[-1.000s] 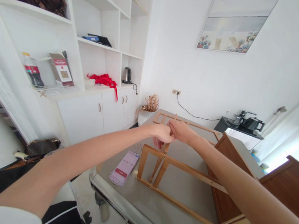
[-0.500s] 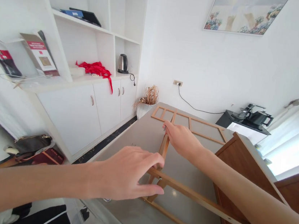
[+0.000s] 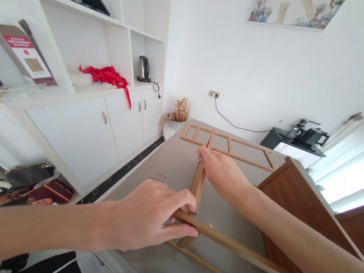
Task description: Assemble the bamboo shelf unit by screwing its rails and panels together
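My left hand (image 3: 155, 215) is closed on the near end of a long wooden rail (image 3: 231, 243), thumb below and fingers curled over the top. This rail belongs to a wooden frame standing on the table, with a lower rail (image 3: 218, 271) beneath. A separate wooden bar (image 3: 198, 185) runs away from that end, its near tip at my left fingertips. My right hand (image 3: 222, 170) grips the bar farther along. A small thin metal piece (image 3: 199, 156) shows at the right fingertips; its kind is unclear.
Several small screws (image 3: 157, 178) stand on the grey table (image 3: 151, 199). A flat wooden frame (image 3: 234, 146) lies at the far edge. Brown wooden panels (image 3: 282, 184) rise on the right. White cabinets (image 3: 80, 128) line the left, and a dried plant (image 3: 180, 109) stands beyond the table.
The view has shifted, so the room appears farther left and higher. My left thumb has closed onto the rail end and covers the screw head seen there before. My right hand keeps its grip.
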